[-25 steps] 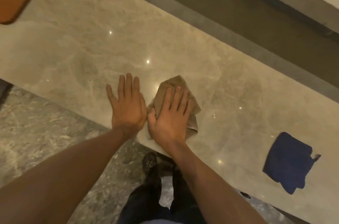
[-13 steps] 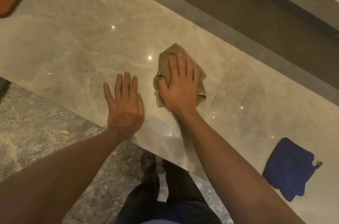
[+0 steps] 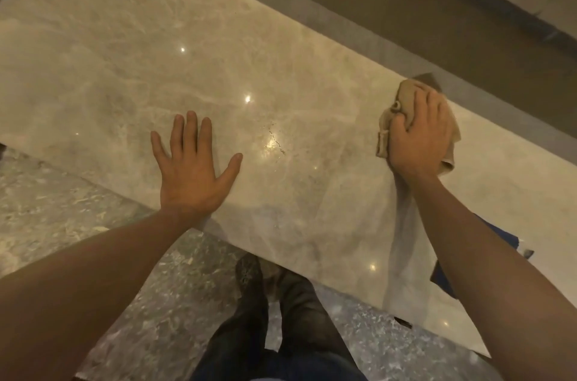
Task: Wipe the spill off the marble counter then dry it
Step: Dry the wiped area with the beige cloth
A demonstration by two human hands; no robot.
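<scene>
Marble table (image 3: 131, 46) lies under my left hand (image 3: 192, 171), flat with fingers spread. My right hand (image 3: 418, 137) presses the tan cloth (image 3: 406, 96), fingers curled over it, near the far edge.

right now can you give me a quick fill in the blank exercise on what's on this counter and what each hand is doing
1. The right hand presses a bunched ____ cloth onto the marble counter.
2. The left hand lies flat on the counter with its fingers ____.
3. The cloth partly hidden behind the right forearm is ____.
4. The tan cloth sits near the counter's ____ edge.

Missing words: tan; spread; blue; far
</scene>
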